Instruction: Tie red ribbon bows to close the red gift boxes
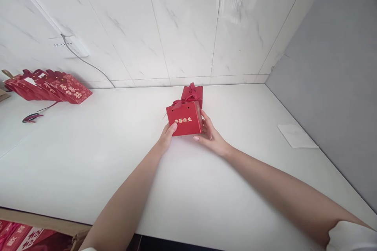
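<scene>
A small red gift box (186,123) with gold characters and a red ribbon bow sits near the middle of the white table. My left hand (167,136) grips its left edge, thumb pressed on the front face and the other fingers hidden behind. At the box's right side is my right hand (212,137); its curved fingers touch that side while its thumb stands apart near the lower corner. Directly behind, a second red gift box (196,92) with a ribbon bow is partly covered by the first.
Several red decorated bags or boxes (73,88) lean in a row at the far left, near dark-handled scissors (33,117). A white sheet (297,136) lies by the grey right wall. A cardboard box (44,219) of red packages stands at lower left. A cable (88,64) hangs down the tiled wall.
</scene>
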### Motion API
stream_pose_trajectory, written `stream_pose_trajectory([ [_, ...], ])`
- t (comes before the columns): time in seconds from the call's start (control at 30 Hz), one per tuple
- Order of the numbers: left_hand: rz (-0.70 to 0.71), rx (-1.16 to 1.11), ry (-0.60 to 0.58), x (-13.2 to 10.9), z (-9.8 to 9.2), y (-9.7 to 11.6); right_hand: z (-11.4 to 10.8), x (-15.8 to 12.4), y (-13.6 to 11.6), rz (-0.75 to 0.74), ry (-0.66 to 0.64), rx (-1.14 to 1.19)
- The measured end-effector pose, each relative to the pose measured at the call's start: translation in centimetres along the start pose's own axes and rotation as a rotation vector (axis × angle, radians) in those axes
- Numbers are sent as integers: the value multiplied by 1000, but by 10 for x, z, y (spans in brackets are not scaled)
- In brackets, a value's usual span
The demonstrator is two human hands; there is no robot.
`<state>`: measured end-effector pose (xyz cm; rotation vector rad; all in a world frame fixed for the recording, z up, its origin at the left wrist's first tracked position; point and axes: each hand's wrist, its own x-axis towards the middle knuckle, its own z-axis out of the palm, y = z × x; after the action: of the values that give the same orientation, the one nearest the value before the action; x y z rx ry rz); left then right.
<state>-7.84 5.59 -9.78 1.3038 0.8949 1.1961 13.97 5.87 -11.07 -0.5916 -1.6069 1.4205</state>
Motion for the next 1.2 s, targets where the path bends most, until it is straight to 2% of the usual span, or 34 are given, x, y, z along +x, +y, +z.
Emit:
stream_pose_trajectory([
  [0.2, 33, -72, 59, 1, 15, -4, 0, 1, 5, 34, 93, 2],
  [0.33, 41, -90, 120, 3, 17, -1, -2, 2, 6, 63, 72, 17],
  [0.47, 5, -118, 165, 3, 16, 0, -3, 1, 2, 31, 44, 59],
  [0.7, -121, -186, 244, 10, 3, -4, 6, -1, 1, 46, 231, -67],
  [0.83, -94, -122, 275, 13, -4, -2, 11, 0, -1, 55, 247, -204],
  [1.03, -37, 46, 420, 10, 1, -5, 19, 5, -5, 109, 297, -281],
  [1.2, -28, 86, 382, 3, 10, -2, 19, 4, -3, 139, 328, -287],
])
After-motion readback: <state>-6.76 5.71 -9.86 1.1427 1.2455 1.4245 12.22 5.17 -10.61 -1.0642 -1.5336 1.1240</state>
